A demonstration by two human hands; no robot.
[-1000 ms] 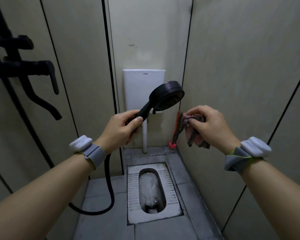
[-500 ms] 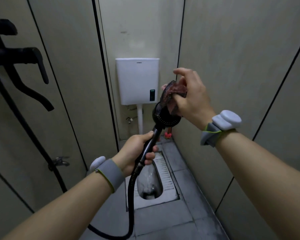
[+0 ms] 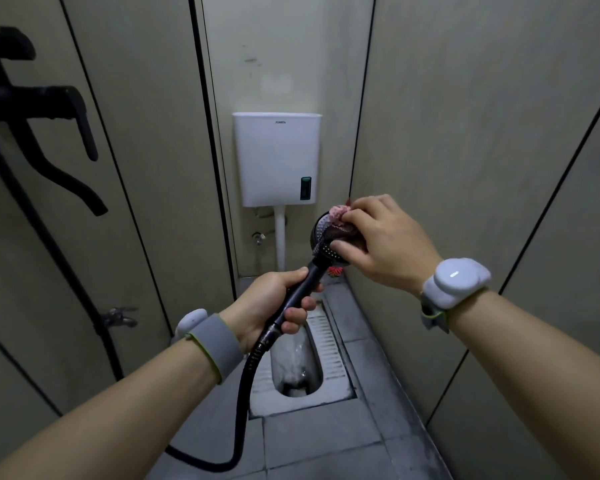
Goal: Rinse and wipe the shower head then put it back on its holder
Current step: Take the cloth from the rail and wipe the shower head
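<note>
Bathroom stall: squat toilet [image 3: 297,368]; wall cistern [image 3: 276,157].

floor [image 3: 333,441]: grey tiles | squat toilet [image 3: 302,362] set in | black hose [image 3: 201,460] loop resting

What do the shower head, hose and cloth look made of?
Shower head: matte black, likely plastic; dotted nozzle face. Hose: black, ribbed near the handle, flexible; plastic or coated metal, unclear. Cloth: pink-grey soft knit or microfibre, bunched under the right hand.

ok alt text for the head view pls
The right hand presses a pink cloth on the face of a black shower head, whose handle the left hand grips, above a squat toilet in a narrow beige-walled stall.
</note>
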